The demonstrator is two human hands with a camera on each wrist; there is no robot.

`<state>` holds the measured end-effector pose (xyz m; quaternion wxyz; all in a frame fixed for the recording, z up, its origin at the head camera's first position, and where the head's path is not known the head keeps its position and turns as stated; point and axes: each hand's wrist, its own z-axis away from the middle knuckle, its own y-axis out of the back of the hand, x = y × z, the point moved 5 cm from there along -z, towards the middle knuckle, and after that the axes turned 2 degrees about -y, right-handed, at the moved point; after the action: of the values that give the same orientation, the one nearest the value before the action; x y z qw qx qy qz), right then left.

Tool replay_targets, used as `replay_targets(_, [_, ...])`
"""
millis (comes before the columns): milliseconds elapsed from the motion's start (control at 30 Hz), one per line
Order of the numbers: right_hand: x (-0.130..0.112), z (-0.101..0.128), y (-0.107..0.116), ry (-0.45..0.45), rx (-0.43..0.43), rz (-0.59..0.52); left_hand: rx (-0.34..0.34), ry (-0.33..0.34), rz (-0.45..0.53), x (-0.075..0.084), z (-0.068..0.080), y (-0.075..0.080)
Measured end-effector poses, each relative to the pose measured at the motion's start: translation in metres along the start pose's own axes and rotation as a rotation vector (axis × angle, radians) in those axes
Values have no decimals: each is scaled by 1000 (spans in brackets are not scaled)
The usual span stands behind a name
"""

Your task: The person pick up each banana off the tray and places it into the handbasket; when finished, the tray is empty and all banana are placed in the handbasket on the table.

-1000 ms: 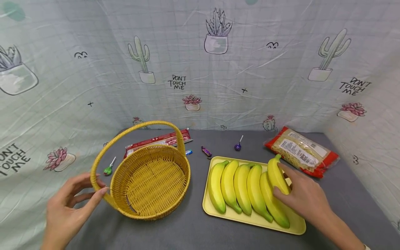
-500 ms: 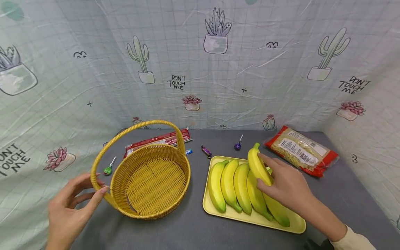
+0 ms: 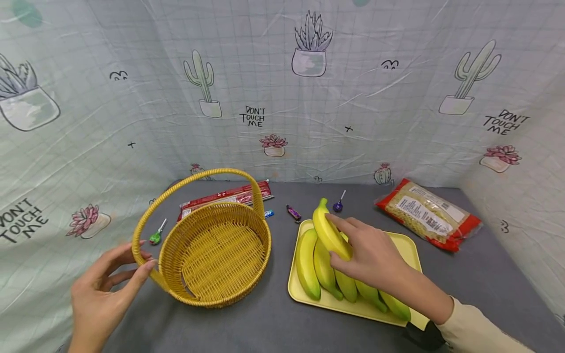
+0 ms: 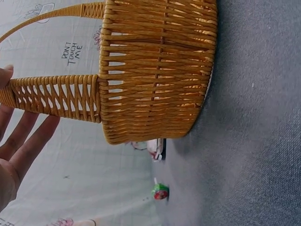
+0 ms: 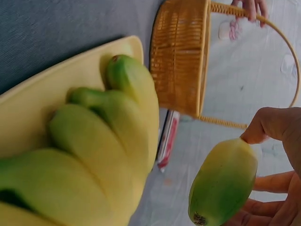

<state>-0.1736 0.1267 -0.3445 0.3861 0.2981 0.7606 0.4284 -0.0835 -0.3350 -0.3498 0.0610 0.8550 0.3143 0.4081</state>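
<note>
My left hand (image 3: 108, 291) pinches the side of the arched handle of a yellow wicker basket (image 3: 220, 264), thumb on the near side. No contents show inside the basket. My right hand (image 3: 375, 255) grips a banana (image 3: 328, 228) between thumb and fingers, held up over a pale yellow tray (image 3: 408, 250). In the right wrist view that banana (image 5: 225, 183) hangs apart from the others, its tip toward the camera. Several more bananas (image 3: 306, 264) lie side by side on the tray, partly hidden beneath the right hand and forearm.
Behind the basket lies a long red packet (image 3: 225, 196). A green lollipop (image 3: 156, 237) is left of the basket. A purple wrapped candy (image 3: 293, 213) and a purple lollipop (image 3: 338, 206) lie behind the tray. At the back right is a red-edged clear food bag (image 3: 428, 213).
My right hand has carried the banana leftward across the tray, from its right side to above the left bananas. The left hand stays on the basket handle.
</note>
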Motion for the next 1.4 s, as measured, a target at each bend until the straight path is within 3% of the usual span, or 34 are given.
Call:
replay_targets(300, [-31,-21,-13,108,-56,-2,-3,75,-31,1,3,0])
replay_targets(567, [-58,-36,-23,205,-124,-18,-10,24,-16,2,2,-2])
replay_targets(967, [-96,-53,-47,347,-159,-62,-21,116,-42,1,3,-1])
replay_targets(1400, [-133,-85,-76,409,-205,-16,-9,118,-38,1,3,0])
